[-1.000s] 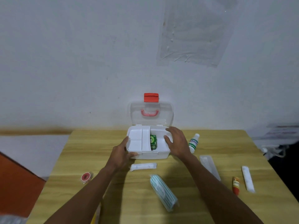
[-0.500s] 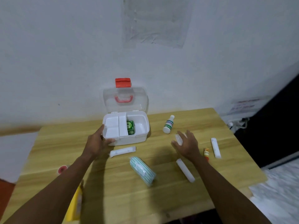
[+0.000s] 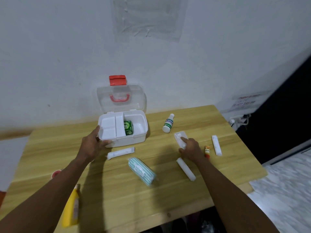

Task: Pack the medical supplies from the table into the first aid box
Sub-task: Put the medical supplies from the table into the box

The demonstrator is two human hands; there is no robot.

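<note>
The white first aid box (image 3: 134, 140) stands open at the back of the wooden table (image 3: 117, 195), its clear lid (image 3: 104, 98) upright. A green packet (image 3: 128, 127) lies inside beside a white insert. My left hand (image 3: 93, 145) grips the box's front left corner. My right hand (image 3: 190, 148) closes thumb and fingers on a white plastic tray (image 3: 179, 137) right of the box. A white piece (image 3: 186, 169) shows below the wrist; I cannot tell whether it belongs to the tray. On the table lie a white roll (image 3: 121, 153), a striped pack (image 3: 141, 170) and a green-labelled bottle (image 3: 168, 123).
An orange tube (image 3: 207, 151) and another white roll (image 3: 216, 147) lie right of my right hand. A yellow bottle (image 3: 70, 211) and a red tape roll (image 3: 55, 174) sit near the left front. The table's right edge drops off to the floor.
My right hand left the box, swung right and came down on the white tray. My left hand stayed on the box corner. The view turned right and down.
</note>
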